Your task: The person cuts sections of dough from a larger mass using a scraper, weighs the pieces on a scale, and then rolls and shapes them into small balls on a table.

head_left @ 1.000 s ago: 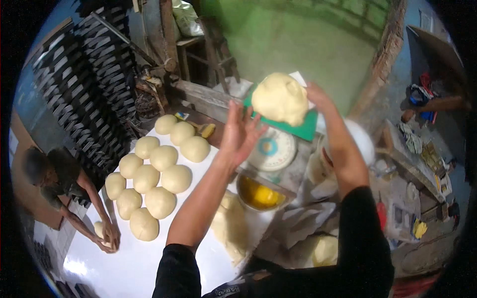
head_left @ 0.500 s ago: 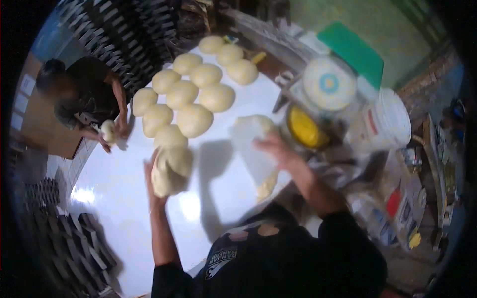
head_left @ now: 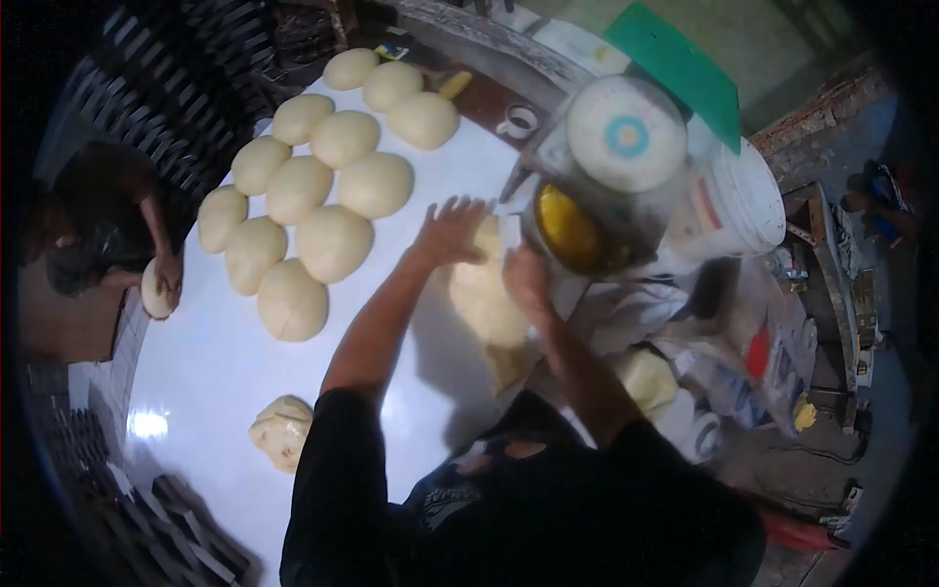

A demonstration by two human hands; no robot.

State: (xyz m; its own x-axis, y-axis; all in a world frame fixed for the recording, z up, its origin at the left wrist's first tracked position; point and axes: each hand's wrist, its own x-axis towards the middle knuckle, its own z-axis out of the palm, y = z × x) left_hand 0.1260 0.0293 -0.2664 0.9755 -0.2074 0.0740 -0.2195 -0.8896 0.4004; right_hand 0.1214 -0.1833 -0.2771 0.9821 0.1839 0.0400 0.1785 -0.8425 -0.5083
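A stretched piece of pale dough (head_left: 487,298) lies at the right edge of the white table (head_left: 196,377). My left hand (head_left: 455,233) is over its far left end, fingers spread and holding nothing. My right hand (head_left: 528,284) is closed at the dough's right side, around a small white piece (head_left: 511,231) that looks like a scraper; its lower part is hidden. Several smooth dough balls stand in rows at the far left, the nearest being a round ball (head_left: 292,300). A rougher dough lump (head_left: 282,432) rests alone beside my left sleeve.
Right of the table stand a dial scale (head_left: 626,135), a bowl with yellow contents (head_left: 567,227) and a white bucket (head_left: 748,201). A white mug (head_left: 518,121) is at the far edge. Across the table, a person's hand (head_left: 168,279) holds dough. Dark stacked trays (head_left: 186,533) stand lower left.
My left hand has let go of the dough lump, now on the table, and moved right to the stretched dough. My right hand has closed on the white piece. The view has shifted.
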